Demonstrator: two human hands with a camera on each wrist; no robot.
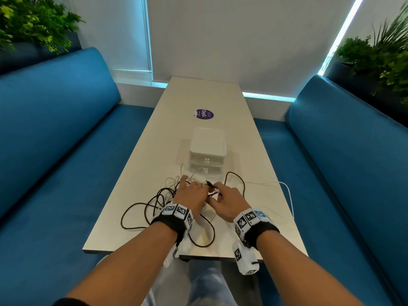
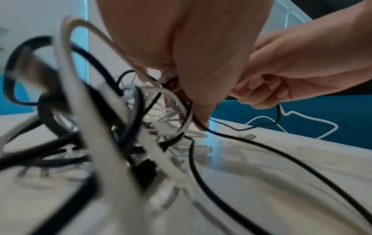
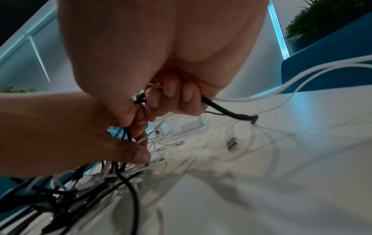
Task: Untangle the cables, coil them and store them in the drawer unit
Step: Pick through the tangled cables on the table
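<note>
A tangle of black and white cables (image 1: 170, 195) lies on the white table (image 1: 198, 96) in front of a small white drawer unit (image 1: 207, 151), whose drawers look closed. My left hand (image 1: 192, 193) sits on the knot and pinches cable strands (image 2: 187, 111) at its fingertips. My right hand (image 1: 225, 197) is beside it, fingers curled round a black cable (image 3: 221, 109) and a white cable (image 3: 251, 98). A white cable (image 1: 289, 195) trails off the table's right edge. A silver USB plug (image 3: 232, 143) lies loose on the table.
A purple round sticker (image 1: 204, 114) lies beyond the drawer unit. Blue benches (image 1: 55, 140) flank the table on both sides, with plants (image 1: 33, 23) behind them. A black cable loop (image 1: 198, 235) reaches close to the near table edge.
</note>
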